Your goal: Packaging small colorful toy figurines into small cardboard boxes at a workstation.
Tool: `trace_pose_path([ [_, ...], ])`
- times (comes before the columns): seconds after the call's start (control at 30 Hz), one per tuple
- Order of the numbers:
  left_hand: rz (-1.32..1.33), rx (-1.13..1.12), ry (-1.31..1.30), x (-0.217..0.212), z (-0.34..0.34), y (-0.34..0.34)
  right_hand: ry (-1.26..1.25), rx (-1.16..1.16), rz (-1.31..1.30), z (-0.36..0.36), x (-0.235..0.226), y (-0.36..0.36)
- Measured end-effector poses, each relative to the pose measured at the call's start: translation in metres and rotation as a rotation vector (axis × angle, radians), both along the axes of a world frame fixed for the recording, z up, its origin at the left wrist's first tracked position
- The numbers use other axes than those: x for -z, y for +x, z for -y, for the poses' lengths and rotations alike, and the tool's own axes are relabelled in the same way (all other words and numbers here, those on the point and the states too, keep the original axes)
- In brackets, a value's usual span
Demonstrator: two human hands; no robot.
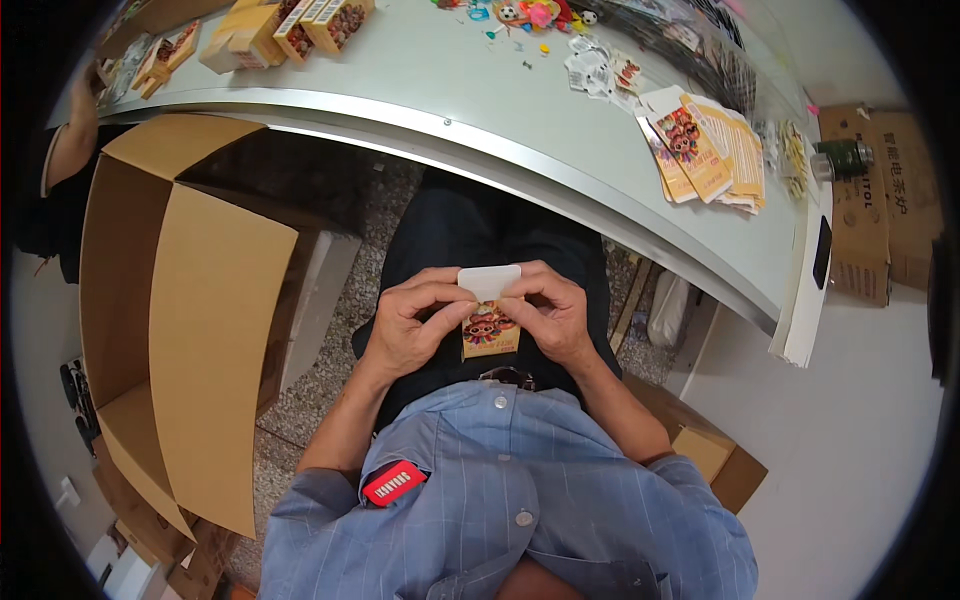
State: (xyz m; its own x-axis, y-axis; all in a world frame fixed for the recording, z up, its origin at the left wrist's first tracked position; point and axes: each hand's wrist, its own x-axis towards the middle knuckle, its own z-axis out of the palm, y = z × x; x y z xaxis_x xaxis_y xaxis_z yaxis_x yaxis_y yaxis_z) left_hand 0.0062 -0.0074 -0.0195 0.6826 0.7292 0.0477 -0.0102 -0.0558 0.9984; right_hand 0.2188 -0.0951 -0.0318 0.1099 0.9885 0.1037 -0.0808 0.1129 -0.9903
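Observation:
Above my lap I hold a small printed card box (490,338), yellow-orange with a colourful picture on its face. Its white end flap (489,281) stands up at the far end. My left hand (418,318) grips the box's left side, thumb on the printed face near the flap. On the right side my right hand (549,310) pinches it the same way, with its thumb close to the other one. The fingers behind the box are partly hidden.
Flat printed cartons (705,150) lie fanned on the table (440,80) at right, near white labels (590,68) and small colourful toys (540,14). Filled boxes (335,22) stand at far left. A large open cardboard box (210,330) is left of me; another person's arm (75,140) shows beyond.

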Motion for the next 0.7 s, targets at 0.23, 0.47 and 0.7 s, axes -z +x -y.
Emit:
trace_pose_path([
  [0.23,0.031,-0.121,-0.153,-0.015,0.003,0.016,-0.095,-0.024,-0.287,0.007,0.000,0.014],
  [0.47,-0.086,-0.020,-0.136,-0.028,-0.004,0.018,-0.186,-0.066,-0.036,-0.003,-0.020,0.021],
  [0.7,-0.147,-0.013,-0.334,-0.029,-0.012,0.014,-0.339,-0.118,-0.056,-0.013,-0.035,0.021],
])
